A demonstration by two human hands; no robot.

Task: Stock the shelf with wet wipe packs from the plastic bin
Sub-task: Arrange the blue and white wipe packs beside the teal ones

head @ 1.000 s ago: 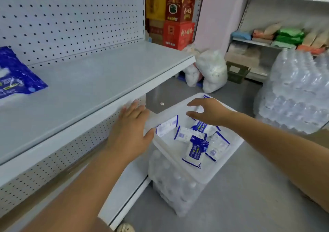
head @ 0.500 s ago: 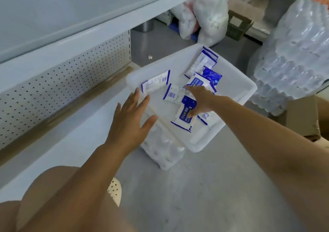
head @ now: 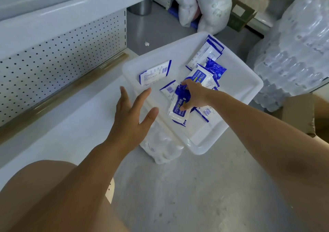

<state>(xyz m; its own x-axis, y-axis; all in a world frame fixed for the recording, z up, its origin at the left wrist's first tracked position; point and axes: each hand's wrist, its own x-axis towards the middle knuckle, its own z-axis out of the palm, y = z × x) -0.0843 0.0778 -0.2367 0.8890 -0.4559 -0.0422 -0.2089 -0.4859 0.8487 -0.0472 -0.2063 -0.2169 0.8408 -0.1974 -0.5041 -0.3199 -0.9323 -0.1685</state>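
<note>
A white plastic bin [head: 238, 82] sits on a shrink-wrapped pack of bottles [head: 160, 148] beside the shelf. Several blue-and-white wet wipe packs lie in it. My right hand [head: 193, 95] reaches into the bin and grips one wet wipe pack [head: 179, 107], thumb and fingers curled round it. Another wipe pack [head: 154, 71] lies flat at the bin's left side. My left hand [head: 131, 114] hovers with fingers spread over the bin's near left rim, holding nothing. The white shelf edge [head: 62, 17] runs across the top left.
The bottom shelf board [head: 62, 121] lies left of the bin, under a perforated back panel [head: 53, 57]. Tall stacks of wrapped water bottles [head: 299, 50] stand at the right. White plastic bags [head: 210, 5] and a cardboard box [head: 299, 114] sit nearby. My knee [head: 44, 196] fills the lower left.
My head tipped down, so the upper shelf left view. My right hand went down into the bin and closed on a pack. My left hand left the shelf edge and moved toward the bin.
</note>
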